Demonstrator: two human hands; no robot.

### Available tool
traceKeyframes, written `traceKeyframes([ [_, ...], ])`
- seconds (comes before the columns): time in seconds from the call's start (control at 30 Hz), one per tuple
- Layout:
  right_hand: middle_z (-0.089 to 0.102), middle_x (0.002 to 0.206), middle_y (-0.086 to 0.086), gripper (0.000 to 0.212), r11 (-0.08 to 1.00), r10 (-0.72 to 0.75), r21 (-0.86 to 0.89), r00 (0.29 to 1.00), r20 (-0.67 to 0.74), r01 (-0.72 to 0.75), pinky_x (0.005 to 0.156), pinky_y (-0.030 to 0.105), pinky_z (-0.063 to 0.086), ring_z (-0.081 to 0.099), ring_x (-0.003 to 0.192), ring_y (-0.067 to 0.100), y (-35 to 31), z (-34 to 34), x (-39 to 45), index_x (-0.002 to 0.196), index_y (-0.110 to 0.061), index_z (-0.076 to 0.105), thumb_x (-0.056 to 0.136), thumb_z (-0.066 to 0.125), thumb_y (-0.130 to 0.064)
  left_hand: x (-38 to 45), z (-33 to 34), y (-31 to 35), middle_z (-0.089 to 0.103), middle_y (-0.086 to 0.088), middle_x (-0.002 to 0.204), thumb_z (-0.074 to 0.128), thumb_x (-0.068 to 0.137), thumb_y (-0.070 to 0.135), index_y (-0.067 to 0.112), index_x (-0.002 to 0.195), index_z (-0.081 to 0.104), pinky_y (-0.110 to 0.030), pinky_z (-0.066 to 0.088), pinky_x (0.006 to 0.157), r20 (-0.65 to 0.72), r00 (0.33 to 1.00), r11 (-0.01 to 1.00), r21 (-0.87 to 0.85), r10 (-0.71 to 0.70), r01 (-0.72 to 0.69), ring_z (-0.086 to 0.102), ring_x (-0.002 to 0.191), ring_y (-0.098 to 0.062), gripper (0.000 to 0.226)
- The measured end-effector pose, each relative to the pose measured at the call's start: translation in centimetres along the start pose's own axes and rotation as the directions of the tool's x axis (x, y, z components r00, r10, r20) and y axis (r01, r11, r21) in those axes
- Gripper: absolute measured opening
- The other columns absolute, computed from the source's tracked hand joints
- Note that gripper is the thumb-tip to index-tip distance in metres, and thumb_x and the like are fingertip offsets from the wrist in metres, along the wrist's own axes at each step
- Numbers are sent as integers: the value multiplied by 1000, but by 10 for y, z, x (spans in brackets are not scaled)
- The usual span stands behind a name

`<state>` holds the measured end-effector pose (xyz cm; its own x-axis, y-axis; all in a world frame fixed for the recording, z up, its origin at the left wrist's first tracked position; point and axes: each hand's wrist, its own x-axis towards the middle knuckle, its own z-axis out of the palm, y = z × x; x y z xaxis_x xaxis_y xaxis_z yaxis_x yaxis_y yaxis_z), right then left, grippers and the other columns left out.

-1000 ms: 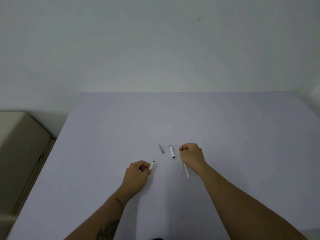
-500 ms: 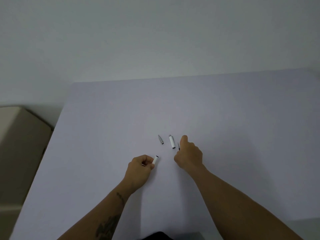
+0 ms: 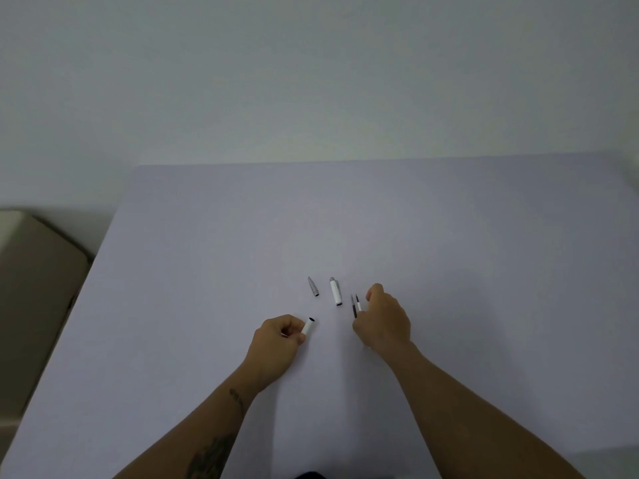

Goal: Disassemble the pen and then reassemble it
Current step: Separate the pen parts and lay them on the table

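The pen lies in pieces on the pale lilac table point(image 3: 449, 254). My left hand point(image 3: 276, 340) is closed around a white barrel section point(image 3: 308, 326), whose open dark end sticks out toward the upper right. A small grey metal tip point(image 3: 313, 286) lies farther back, and beside it a white barrel piece with a silver end point(image 3: 335, 291). My right hand point(image 3: 383, 321) is low over the table, fingers curled around the thin refill point(image 3: 358, 304); the refill's dark front end shows at the hand's left, its shadow beside it. The rest of the refill is hidden under the hand.
A beige padded seat or box point(image 3: 34, 288) stands beside the table's left edge. A plain pale wall rises behind the table's far edge.
My right hand has lowered the refill from upright to nearly flat at the table, just right of the white piece. The left hand has kept its hold. The camera has tilted slightly.
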<state>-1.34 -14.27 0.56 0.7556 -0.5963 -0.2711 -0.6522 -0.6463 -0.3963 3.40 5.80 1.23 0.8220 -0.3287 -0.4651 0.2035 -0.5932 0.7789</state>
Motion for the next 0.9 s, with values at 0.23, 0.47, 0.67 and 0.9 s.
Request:
traceKeyframes([
  [0.23, 58, 96, 9, 27, 999, 42, 17, 999, 27, -43, 64, 32, 42, 57, 79, 28, 3, 6, -4, 104, -12, 46, 79, 56, -9, -1, -1, 1, 65, 1, 78, 62, 87, 13, 23, 71, 65, -29, 49, 69, 31, 999, 1000, 13, 14, -14, 56, 70, -14, 20],
  [0.47, 55, 85, 1, 24, 982, 70, 167, 994, 78, -82, 65, 30, 45, 60, 81, 26, -8, -5, -1, 99, -14, 56, 75, 59, -13, -4, -8, -1, 62, 2, 75, 62, 87, 11, 19, 72, 65, -28, 46, 67, 28, 999, 1000, 10, 29, -29, 52, 67, -14, 17],
  [0.67, 53, 51, -4, 26, 856, -62, 511, 997, -43, 75, 49, 26, 38, 49, 51, 15, -61, -27, -2, 56, -13, 50, 80, 59, -20, -5, -13, -5, 63, 3, 79, 61, 88, 10, 22, 71, 64, -23, 46, 67, 13, 999, 999, 3, 41, -41, 54, 71, -12, 21],
  [0.9, 70, 73, 19, 23, 838, -142, 534, 990, 7, 117, 56, 31, 43, 54, 58, 26, -85, -24, -16, 73, 0, 63, 85, 62, -20, -2, -18, -9, 68, 3, 84, 60, 88, 12, 22, 79, 69, -20, 46, 67, 3, 999, 999, -26, 36, -36, 60, 78, -13, 17],
])
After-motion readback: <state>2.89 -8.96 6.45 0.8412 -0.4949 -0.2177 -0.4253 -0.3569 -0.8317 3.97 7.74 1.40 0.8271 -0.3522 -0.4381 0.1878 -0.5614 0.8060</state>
